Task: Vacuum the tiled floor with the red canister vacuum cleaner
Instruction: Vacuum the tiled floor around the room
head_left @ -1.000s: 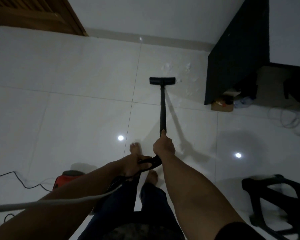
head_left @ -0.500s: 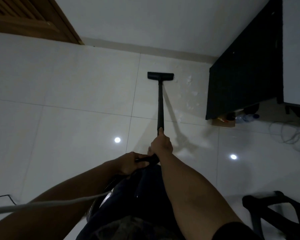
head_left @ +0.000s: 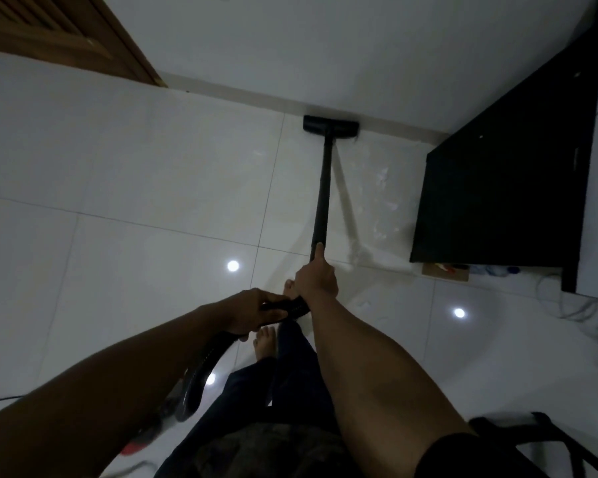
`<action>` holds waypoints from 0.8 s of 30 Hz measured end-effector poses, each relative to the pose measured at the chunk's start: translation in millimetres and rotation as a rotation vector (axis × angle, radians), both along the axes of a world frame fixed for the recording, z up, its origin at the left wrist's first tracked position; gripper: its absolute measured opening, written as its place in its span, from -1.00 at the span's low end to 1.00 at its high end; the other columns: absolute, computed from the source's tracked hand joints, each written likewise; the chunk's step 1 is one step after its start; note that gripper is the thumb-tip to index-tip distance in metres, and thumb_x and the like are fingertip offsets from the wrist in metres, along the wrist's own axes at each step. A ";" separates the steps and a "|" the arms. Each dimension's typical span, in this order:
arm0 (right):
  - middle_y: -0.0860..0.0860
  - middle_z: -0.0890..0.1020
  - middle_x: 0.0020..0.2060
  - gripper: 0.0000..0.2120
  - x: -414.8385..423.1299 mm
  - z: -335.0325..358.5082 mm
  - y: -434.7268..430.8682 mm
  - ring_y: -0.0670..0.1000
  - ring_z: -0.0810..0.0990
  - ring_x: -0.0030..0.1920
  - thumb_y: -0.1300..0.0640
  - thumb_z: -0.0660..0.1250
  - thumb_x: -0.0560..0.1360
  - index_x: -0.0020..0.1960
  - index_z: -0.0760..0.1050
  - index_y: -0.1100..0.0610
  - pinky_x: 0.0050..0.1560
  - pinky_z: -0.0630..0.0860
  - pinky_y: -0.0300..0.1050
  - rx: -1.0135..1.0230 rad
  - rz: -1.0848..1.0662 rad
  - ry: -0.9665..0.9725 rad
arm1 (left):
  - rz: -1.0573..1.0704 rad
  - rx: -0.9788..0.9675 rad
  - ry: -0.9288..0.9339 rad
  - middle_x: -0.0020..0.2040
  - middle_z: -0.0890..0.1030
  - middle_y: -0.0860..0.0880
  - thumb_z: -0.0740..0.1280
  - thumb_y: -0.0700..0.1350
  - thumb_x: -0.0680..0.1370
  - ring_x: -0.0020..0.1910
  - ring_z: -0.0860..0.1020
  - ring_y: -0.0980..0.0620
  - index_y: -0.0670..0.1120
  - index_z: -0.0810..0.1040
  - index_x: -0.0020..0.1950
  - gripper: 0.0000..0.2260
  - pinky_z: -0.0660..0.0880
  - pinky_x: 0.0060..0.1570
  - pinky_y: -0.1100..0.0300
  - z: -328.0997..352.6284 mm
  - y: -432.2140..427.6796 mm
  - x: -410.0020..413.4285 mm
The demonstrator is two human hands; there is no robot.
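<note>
Right hand (head_left: pixel 316 278) wraps the wand (head_left: pixel 323 188), forefinger along it. Left hand (head_left: pixel 252 313) clasps the handle (head_left: pixel 287 308). Nozzle (head_left: pixel 330 125) sits at the baseboard on the floor (head_left: pixel 145 174).

The person wears dark trousers (head_left: pixel 290 367) and a black short sleeve (head_left: pixel 463 457) on the right arm. Both forearms and both feet (head_left: pixel 265 343) are bare.

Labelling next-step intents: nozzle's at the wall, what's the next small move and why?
Probably pull the wand back and shift right. The nozzle sits at the baseboard, so no forward travel is left, and white debris lies right of it, beside the cabinet.
</note>
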State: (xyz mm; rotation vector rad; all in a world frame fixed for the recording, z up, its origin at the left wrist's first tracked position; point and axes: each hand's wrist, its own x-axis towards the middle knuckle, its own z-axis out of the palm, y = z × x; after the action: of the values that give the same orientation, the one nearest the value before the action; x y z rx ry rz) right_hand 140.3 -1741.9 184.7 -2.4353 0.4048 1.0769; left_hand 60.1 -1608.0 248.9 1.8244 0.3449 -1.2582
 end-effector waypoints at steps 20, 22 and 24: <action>0.13 0.56 0.21 -0.34 34.0 2.2 -24.2 0.14 0.59 0.08 0.17 0.19 0.59 0.61 0.01 -0.12 0.02 0.60 0.02 0.032 -0.099 0.017 | 0.043 0.008 -0.107 -0.07 0.59 -0.02 0.25 0.08 0.65 -0.33 0.48 0.24 -0.01 0.43 0.48 -0.58 0.39 -0.40 0.40 -0.9 -27.3 17.4; 0.13 0.57 0.19 -0.34 33.6 3.6 -22.2 0.16 0.60 0.09 0.15 0.19 0.59 0.61 0.01 -0.13 0.08 0.60 0.07 0.015 -0.078 0.007 | 0.062 -0.003 -0.100 -0.10 0.61 -0.10 0.26 0.10 0.64 -0.34 0.52 0.13 0.01 0.42 0.48 -0.57 0.46 -0.40 0.37 -1.1 -26.2 13.7; 0.12 0.58 0.17 -0.35 23.2 7.8 -24.2 0.10 0.59 -0.01 0.16 0.19 0.60 0.60 0.01 -0.14 -0.03 0.58 -0.01 0.018 -0.074 -0.001 | 0.095 -0.033 -0.072 -0.13 0.60 -0.17 0.27 0.11 0.63 -0.32 0.53 0.03 0.06 0.37 0.51 -0.55 0.56 -0.39 0.21 2.3 -26.9 3.3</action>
State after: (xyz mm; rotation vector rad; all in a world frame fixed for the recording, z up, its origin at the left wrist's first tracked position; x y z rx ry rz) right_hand 163.4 -1766.0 192.5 -2.3854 0.4789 1.0438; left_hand 63.4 -1635.0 251.1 1.7992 0.3638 -1.1240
